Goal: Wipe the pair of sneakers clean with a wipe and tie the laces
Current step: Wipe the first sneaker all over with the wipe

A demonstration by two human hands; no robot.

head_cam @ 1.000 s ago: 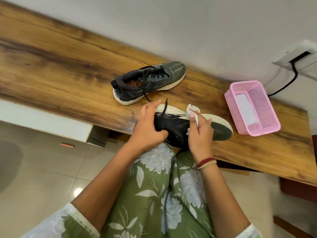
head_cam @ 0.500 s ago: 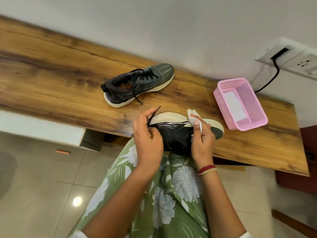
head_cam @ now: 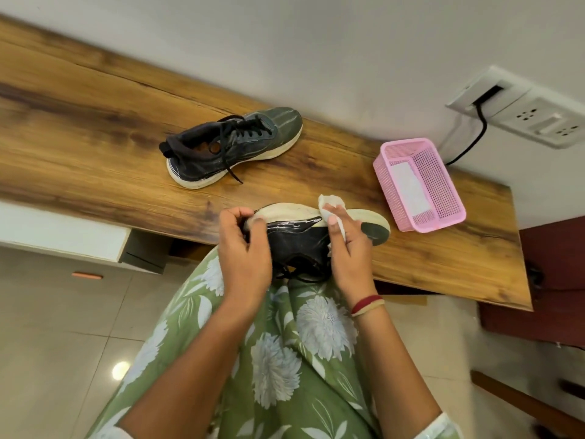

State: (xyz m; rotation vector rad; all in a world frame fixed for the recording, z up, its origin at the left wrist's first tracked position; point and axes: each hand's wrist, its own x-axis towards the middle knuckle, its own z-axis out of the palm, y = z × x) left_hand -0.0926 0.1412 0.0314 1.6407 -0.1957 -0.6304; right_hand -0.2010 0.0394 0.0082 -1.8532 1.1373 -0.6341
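Note:
A dark sneaker (head_cam: 300, 239) with a cream sole lies on its side at the wooden table's near edge, sole facing away from me, laces hanging toward my lap. My left hand (head_cam: 245, 251) grips its heel end, thumb on the sole. My right hand (head_cam: 346, 248) holds a white wipe (head_cam: 330, 205) against the sole and upper near the toe. The second sneaker (head_cam: 234, 145), grey-green with loose black laces, stands upright farther back on the table, untouched.
A pink mesh basket (head_cam: 443, 191) with a white sheet inside stands on the wooden table (head_cam: 95, 128) to the right. A wall socket (head_cam: 519, 109) with a black cable is behind it. White drawers sit below left; tiled floor underneath.
My left hand shifted its grip on the heel and now curls over the sole edge. The lace that stuck up by it has dropped. The right hand keeps the wipe near the toe.

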